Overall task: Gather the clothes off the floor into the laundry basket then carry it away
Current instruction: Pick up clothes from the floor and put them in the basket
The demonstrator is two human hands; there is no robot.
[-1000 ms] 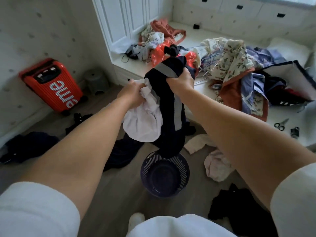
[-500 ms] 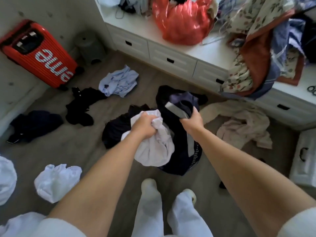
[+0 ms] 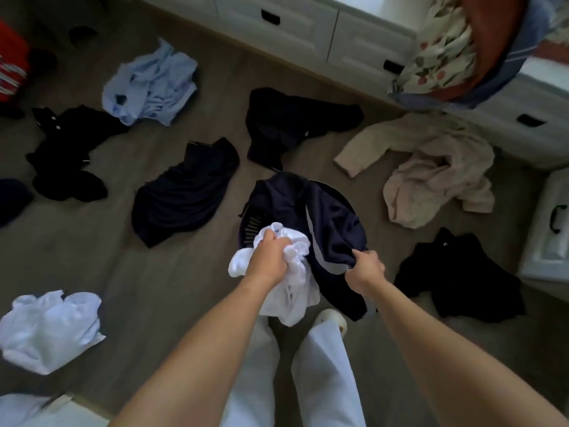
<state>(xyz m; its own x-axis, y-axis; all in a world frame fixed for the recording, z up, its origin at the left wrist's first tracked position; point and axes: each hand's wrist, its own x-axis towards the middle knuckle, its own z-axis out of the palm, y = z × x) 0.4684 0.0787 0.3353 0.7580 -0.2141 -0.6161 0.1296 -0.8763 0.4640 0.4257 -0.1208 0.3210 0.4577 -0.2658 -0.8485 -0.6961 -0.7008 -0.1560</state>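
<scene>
The dark purple laundry basket [image 3: 252, 224] stands on the floor just in front of my feet, mostly covered by clothes. My left hand [image 3: 271, 257] is closed on a crumpled white garment [image 3: 295, 291] at the basket's near rim. My right hand [image 3: 365, 268] grips the edge of a navy garment with a grey stripe [image 3: 323, 217] that drapes over the basket. Loose clothes lie around on the floor: a light blue shirt [image 3: 151, 84], a dark navy piece [image 3: 184, 189], black pieces [image 3: 289, 121] [image 3: 69, 149] [image 3: 462, 272], a beige garment [image 3: 431, 167] and a white one [image 3: 49, 328].
White drawer cabinets [image 3: 301, 29] run along the far side, with floral and rust fabric [image 3: 455, 47] hanging over the right end. A white storage box [image 3: 551, 229] stands at the right edge. A red suitcase [image 3: 10, 66] sits at the far left.
Both hands have dropped from chest height down to the basket, carrying the white and navy garments with them. My view has tilted from the window bench down to the floor.
</scene>
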